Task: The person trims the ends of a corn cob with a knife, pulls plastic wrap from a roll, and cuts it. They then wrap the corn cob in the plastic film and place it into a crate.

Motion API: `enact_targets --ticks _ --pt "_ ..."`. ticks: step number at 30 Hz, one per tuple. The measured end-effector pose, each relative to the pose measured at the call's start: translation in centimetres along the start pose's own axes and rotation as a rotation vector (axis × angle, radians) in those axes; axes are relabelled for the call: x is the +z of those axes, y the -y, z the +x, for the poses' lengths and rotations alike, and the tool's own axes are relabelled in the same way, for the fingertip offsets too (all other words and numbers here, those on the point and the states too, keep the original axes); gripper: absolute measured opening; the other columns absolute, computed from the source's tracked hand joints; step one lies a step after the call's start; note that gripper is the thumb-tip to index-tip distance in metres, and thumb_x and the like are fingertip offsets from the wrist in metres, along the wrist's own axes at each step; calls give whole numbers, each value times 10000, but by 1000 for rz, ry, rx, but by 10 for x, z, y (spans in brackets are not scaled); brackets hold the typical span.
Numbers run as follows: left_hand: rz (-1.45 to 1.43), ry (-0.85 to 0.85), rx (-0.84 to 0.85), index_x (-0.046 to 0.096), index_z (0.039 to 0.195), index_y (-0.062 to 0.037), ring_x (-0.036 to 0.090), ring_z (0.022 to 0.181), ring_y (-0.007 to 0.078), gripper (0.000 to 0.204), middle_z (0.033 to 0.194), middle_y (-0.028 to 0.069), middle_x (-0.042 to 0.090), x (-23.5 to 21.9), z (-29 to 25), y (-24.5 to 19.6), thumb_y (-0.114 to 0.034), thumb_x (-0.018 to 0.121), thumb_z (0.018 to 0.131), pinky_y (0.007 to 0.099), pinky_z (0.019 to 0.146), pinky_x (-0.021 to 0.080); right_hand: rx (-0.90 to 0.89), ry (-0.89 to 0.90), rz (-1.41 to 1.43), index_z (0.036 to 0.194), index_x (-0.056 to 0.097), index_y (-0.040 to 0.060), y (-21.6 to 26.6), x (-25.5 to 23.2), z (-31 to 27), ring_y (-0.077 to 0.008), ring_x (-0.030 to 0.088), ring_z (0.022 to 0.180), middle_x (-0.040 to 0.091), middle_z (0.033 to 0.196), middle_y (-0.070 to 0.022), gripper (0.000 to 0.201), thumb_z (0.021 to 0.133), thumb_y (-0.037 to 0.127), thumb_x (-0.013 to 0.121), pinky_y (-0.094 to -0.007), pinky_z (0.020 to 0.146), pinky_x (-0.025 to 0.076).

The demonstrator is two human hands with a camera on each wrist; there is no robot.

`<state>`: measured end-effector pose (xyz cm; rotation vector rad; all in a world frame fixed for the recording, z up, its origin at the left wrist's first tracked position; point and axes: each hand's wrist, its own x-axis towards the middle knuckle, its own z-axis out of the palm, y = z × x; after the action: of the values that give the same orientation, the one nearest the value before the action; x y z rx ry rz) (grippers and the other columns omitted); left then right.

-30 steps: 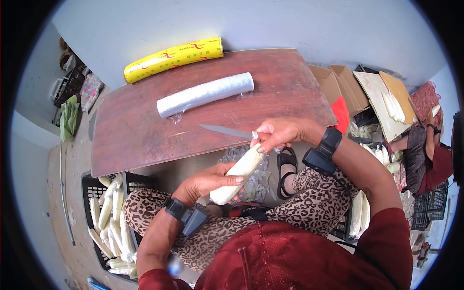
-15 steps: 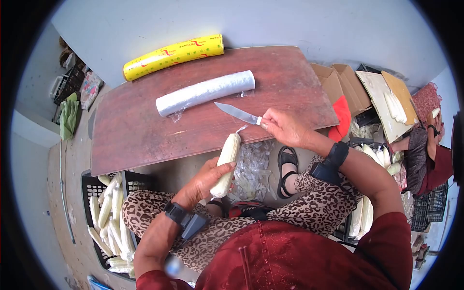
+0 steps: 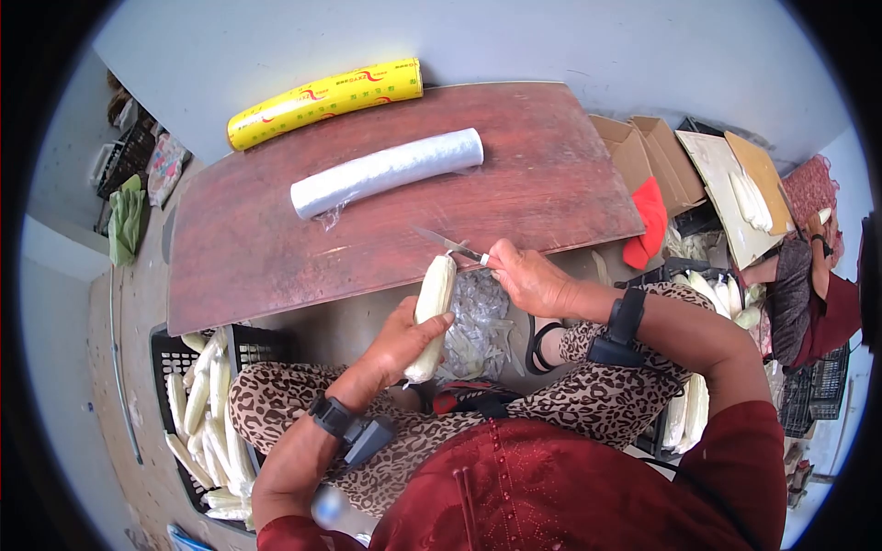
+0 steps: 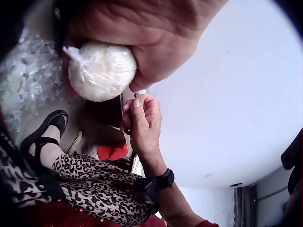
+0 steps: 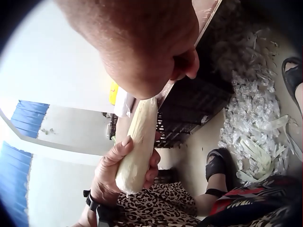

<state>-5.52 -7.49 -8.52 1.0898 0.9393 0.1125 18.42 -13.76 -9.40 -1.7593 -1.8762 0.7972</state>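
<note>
My left hand (image 3: 404, 342) grips a pale ear of corn (image 3: 434, 303) wrapped in clear film, its thumb across the side. The ear points up and away, and a twisted tail of film shows at its near end in the left wrist view. My right hand (image 3: 528, 278) holds a knife (image 3: 464, 252) by its handle. The blade lies right at the far tip of the ear, close to the table edge. In the right wrist view the right hand (image 5: 142, 52) hides the knife, while the ear (image 5: 138, 151) sits in the left hand's fingers.
A roll of clear film (image 3: 390, 173) and a yellow printed roll (image 3: 326, 103) lie on the reddish table (image 3: 542, 174). Film scraps (image 3: 478, 321) are heaped on the floor. A black crate (image 3: 163, 344) of corn stands at left. Another person (image 3: 822, 294) sits at right.
The right hand with the knife first drew away from the ear to above the table, then came back down to its tip. The left hand has tilted the ear more upright.
</note>
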Motion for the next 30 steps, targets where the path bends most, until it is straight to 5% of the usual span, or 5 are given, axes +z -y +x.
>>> enact_targets --ticks 4,9,13,22,30 --pt "21 14 10 392 1232 10 619 699 198 496 913 137 579 -2 1 3 -256 641 896 324 539 533 -10 26 -34 1087 334 18 -10 10 1 -462 592 953 611 988 -264 260 904 39 517 -482 776 483" --pt "166 -39 201 234 1427 -10 611 967 303 721 1081 209 592 -2 4 11 -262 640 888 361 808 515 57 78 -180 1085 355 5 -5 13 1 -457 612 888 617 944 -268 258 884 34 514 -494 724 483" --pt "648 -155 365 139 1493 -63 584 1082 411 823 1215 300 546 -2 -3 12 -272 637 873 378 942 459 199 189 -270 1050 402 -12 11 5 4 -460 619 841 625 870 -270 219 864 46 502 -506 703 479" --pt "1269 -182 184 128 1513 -213 622 834 441 844 1019 264 579 14 -20 -15 -233 622 830 494 763 509 224 266 -350 1001 410 -51 25 1 5 -461 628 822 624 851 -294 207 822 5 496 -517 714 489" --pt "1480 -262 329 237 1493 -250 640 697 377 756 906 226 553 18 -17 -10 -173 568 817 468 600 536 223 311 -352 974 428 -86 40 0 17 -449 641 868 629 874 -311 249 756 -43 541 -487 723 519"
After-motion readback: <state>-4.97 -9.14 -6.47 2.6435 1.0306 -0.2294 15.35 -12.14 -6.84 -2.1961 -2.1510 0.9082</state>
